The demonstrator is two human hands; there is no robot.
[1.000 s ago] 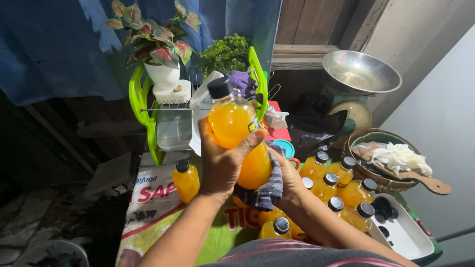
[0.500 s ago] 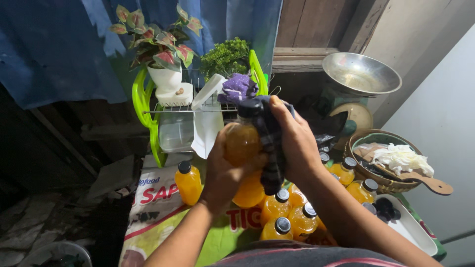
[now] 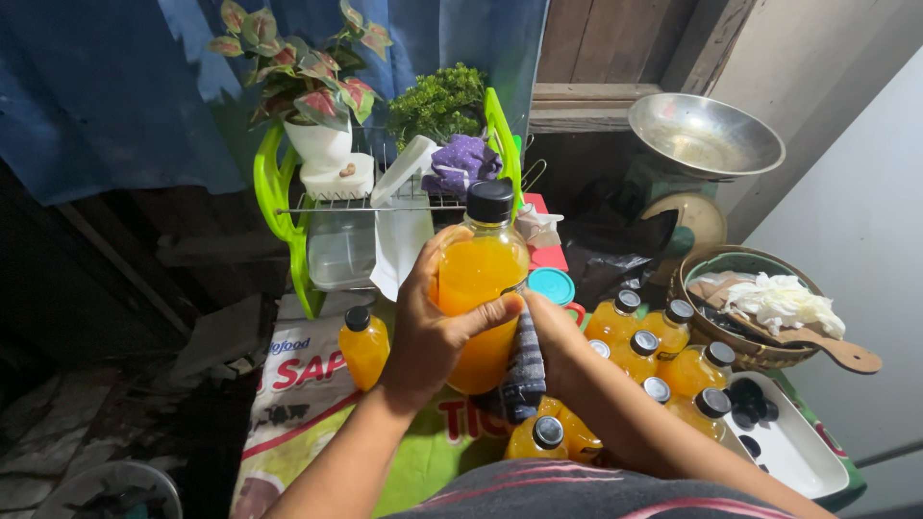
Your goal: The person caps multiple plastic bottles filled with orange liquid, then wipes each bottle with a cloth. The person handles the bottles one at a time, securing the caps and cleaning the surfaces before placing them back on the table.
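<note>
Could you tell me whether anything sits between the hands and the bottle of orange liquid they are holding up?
Partly. The left hand grips the bottle bare. A dark striped cloth lies between the right hand and the bottle's lower side.

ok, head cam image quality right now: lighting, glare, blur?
Head view: held bottle lit brightly from the front and sharp, left hand and right hand crisp, no motion blur; metal bowl shows soft glare; lower left falls into deep shadow; wide-angle lens bends the edges.
</note>
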